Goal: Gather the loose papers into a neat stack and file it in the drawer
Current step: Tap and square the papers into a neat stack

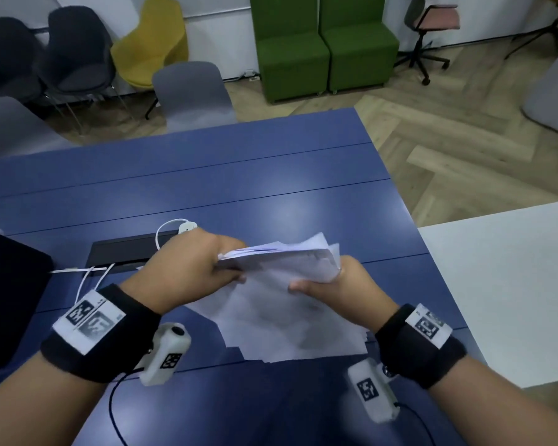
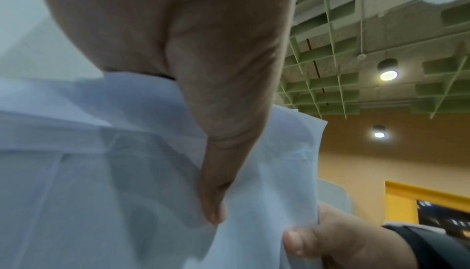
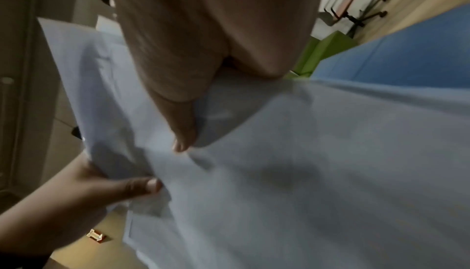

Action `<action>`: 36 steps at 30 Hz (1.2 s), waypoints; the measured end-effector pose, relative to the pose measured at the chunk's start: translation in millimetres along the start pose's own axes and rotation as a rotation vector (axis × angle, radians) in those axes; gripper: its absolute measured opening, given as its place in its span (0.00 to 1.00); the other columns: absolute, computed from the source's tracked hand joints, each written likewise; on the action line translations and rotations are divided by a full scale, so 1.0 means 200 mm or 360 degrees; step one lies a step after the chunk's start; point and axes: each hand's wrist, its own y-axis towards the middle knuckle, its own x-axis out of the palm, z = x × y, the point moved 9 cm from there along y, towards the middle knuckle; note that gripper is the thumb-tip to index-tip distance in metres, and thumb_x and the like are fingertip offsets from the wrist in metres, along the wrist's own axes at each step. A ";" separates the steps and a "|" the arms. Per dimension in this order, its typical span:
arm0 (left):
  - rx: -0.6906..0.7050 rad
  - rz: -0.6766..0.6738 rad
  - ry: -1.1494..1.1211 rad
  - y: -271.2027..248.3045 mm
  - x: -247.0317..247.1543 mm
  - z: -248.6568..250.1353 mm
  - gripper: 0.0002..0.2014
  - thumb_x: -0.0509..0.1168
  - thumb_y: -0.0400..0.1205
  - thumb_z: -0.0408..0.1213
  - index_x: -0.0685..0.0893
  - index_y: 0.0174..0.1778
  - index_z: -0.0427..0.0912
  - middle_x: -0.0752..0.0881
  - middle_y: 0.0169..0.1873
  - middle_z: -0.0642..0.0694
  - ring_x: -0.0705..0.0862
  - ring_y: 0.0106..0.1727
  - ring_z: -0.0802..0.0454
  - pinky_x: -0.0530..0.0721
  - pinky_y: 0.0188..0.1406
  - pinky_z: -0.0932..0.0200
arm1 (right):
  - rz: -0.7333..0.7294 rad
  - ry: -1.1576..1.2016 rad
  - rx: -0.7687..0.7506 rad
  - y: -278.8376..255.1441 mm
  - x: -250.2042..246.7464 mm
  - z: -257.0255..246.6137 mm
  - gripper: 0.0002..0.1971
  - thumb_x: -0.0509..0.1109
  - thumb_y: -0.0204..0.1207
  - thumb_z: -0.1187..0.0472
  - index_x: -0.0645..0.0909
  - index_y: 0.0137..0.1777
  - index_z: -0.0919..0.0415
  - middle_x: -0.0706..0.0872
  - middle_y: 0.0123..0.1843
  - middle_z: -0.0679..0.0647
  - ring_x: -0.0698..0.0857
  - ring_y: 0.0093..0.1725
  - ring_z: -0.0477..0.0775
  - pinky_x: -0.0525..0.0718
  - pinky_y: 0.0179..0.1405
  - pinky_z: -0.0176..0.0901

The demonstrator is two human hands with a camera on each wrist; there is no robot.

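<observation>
A loose bundle of white papers (image 1: 284,284) stands on edge on the blue table (image 1: 239,175), its sheets uneven and fanned at the top. My left hand (image 1: 207,262) grips the bundle's left top edge, thumb toward me and fingers behind. My right hand (image 1: 332,284) grips its right side, thumb pressed on the near sheet. In the left wrist view my left thumb (image 2: 216,193) lies on the papers (image 2: 101,172) and the right thumb (image 2: 300,241) shows at the edge. In the right wrist view my right thumb (image 3: 183,132) presses the papers (image 3: 305,172). No drawer is in view.
A black cable box (image 1: 126,249) with white cables (image 1: 165,230) sits left of the hands, and a dark object (image 1: 10,284) lies at the left edge. A white table (image 1: 503,284) adjoins on the right. Chairs (image 1: 190,91) and green seats (image 1: 322,43) stand beyond the table.
</observation>
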 end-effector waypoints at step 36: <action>-0.1188 -0.0111 -0.2073 -0.49 1.07 -0.69 0.24 0.81 0.76 0.26 0.89 0.69 0.38 0.96 0.60 0.43 0.94 0.63 0.41 0.88 0.62 0.47 | -0.0126 0.0761 0.1008 -0.25 0.08 0.96 0.25 0.84 0.72 0.65 0.86 0.69 0.70 0.93 0.64 0.64 0.92 0.65 0.66 0.82 0.76 0.66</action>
